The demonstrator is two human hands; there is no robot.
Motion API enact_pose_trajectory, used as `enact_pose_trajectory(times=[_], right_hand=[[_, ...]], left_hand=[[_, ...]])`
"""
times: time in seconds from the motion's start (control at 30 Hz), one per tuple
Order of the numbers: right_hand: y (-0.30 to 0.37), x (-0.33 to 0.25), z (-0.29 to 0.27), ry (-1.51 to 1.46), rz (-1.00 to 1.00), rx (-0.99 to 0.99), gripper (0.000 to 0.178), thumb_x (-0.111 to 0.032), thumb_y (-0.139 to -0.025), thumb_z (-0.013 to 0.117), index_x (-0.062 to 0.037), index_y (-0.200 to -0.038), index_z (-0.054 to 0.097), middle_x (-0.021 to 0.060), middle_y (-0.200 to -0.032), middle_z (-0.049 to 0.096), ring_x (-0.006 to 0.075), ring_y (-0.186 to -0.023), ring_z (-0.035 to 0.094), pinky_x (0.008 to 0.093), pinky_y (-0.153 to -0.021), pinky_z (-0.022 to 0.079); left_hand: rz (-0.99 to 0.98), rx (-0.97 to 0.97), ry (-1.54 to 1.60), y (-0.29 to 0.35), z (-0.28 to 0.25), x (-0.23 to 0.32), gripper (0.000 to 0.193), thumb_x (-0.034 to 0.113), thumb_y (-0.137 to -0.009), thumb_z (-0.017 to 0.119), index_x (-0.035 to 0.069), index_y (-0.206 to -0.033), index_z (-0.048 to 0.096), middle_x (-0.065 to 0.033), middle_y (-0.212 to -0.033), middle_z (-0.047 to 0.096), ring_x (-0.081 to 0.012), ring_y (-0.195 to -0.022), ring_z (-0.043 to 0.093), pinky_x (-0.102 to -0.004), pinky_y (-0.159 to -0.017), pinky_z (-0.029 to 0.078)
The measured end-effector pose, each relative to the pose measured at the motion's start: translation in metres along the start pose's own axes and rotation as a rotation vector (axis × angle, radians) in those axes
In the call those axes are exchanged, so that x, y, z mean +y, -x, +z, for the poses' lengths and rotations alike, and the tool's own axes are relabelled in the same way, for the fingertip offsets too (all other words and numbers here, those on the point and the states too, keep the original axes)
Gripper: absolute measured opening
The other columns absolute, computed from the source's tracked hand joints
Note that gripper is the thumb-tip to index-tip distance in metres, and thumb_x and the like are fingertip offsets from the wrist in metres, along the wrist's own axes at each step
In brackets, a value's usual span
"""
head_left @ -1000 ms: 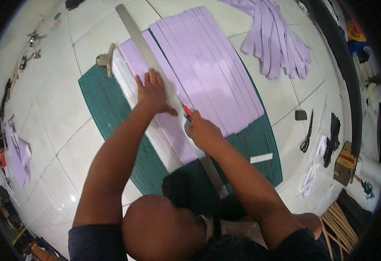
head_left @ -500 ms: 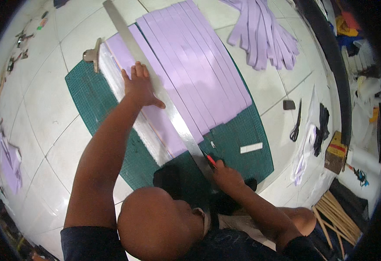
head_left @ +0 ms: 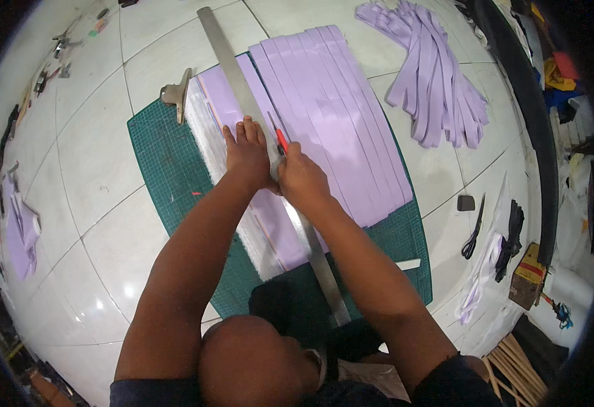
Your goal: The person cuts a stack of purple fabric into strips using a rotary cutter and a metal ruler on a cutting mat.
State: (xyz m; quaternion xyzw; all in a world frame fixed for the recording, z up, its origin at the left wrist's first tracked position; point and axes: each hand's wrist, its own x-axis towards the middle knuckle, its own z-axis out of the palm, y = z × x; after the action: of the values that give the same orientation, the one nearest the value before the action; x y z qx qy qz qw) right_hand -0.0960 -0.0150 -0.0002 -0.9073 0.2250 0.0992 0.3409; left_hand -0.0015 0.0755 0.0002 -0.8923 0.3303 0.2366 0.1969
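Fingers spread, my left hand (head_left: 248, 161) presses flat on a long metal ruler (head_left: 224, 51) and the fabric beside it. The ruler lies lengthwise over lavender fabric (head_left: 331, 129), which is cut into long strips on its right side. My right hand (head_left: 304, 178) is closed round a red utility knife (head_left: 281, 140), its blade pointing away from me along the ruler's right edge. A white fuzzy-edged layer (head_left: 204, 129) shows along the fabric's left side. A metal bulldog clip (head_left: 175, 96) grips the far left corner. Beneath everything is a green cutting mat (head_left: 158, 156).
A pile of lavender strips (head_left: 439, 81) lies on the tiled floor (head_left: 93, 183) at the far right. Black scissors (head_left: 473, 237), a dark small block (head_left: 466, 203) and a yellow-red box (head_left: 529, 275) are at the right. A white strip (head_left: 409, 264) rests on the mat.
My right hand has moved the knife from the ruler's near end far up along its edge, close beside my left hand. My left hand still presses on the ruler.
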Motion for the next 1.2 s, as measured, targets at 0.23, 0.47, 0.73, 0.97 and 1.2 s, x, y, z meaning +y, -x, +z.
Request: enact_pose_trajectory(times=[0.23, 0.47, 0.73, 0.97, 1.2], right_hand=[[-0.020, 0.000, 0.013, 0.055, -0.023, -0.025, 0.025, -0.020, -0.094, 0.048, -0.0001, -0.108, 0.045, 0.0266, -0.093, 0.066, 0.0452, -0.089, 0.065, 0.0543, -0.081, 0.050], [-0.027, -0.011, 0.011, 0.076, 0.020, -0.069, 0.028, -0.019, -0.092, 0.053, 0.0003, -0.111, 0.046, 0.0259, -0.100, 0.065, 0.0445, -0.093, 0.066, 0.0523, -0.082, 0.052], [-0.022, -0.007, 0.012, 0.134, -0.043, -0.023, 0.031, -0.020, -0.089, 0.057, 0.0002, -0.109, 0.046, 0.0265, -0.100, 0.066, 0.0443, -0.093, 0.066, 0.0519, -0.082, 0.052], [-0.033, -0.024, -0.015, 0.083, 0.023, -0.165, 0.023, -0.013, -0.092, 0.054, 0.0017, -0.108, 0.049, 0.0261, -0.097, 0.069, 0.0415, -0.093, 0.068, 0.0506, -0.082, 0.053], [0.047, 0.010, -0.026, 0.030, 0.153, -0.301, 0.027, -0.017, -0.095, 0.047, 0.0009, -0.115, 0.048, 0.0288, -0.105, 0.066, 0.0455, -0.098, 0.065, 0.0548, -0.085, 0.049]], left_hand=[[-0.007, 0.006, 0.023, -0.003, 0.009, -0.003, 0.150, 0.072, -0.047, 0.084, -0.006, -0.153, 0.012, -0.0246, -0.161, 0.013, -0.0382, -0.150, 0.017, -0.0600, -0.118, 0.014], [-0.002, 0.095, 0.038, -0.006, 0.022, -0.008, 0.145, 0.071, -0.050, 0.082, -0.008, -0.151, 0.015, -0.0278, -0.159, 0.016, -0.0399, -0.148, 0.021, -0.0626, -0.116, 0.016], [-0.020, 0.082, 0.064, -0.006, 0.019, -0.007, 0.151, 0.071, -0.045, 0.085, -0.006, -0.153, 0.013, -0.0252, -0.160, 0.015, -0.0381, -0.149, 0.019, -0.0610, -0.117, 0.015], [0.014, 0.076, 0.027, -0.009, 0.014, -0.003, 0.143, 0.072, -0.053, 0.081, -0.007, -0.152, 0.014, -0.0284, -0.158, 0.015, -0.0405, -0.148, 0.020, -0.0638, -0.116, 0.015], [0.011, 0.000, 0.044, 0.000, -0.001, -0.004, 0.152, 0.073, -0.046, 0.083, -0.010, -0.152, 0.011, -0.0279, -0.160, 0.012, -0.0397, -0.149, 0.018, -0.0618, -0.117, 0.014]])
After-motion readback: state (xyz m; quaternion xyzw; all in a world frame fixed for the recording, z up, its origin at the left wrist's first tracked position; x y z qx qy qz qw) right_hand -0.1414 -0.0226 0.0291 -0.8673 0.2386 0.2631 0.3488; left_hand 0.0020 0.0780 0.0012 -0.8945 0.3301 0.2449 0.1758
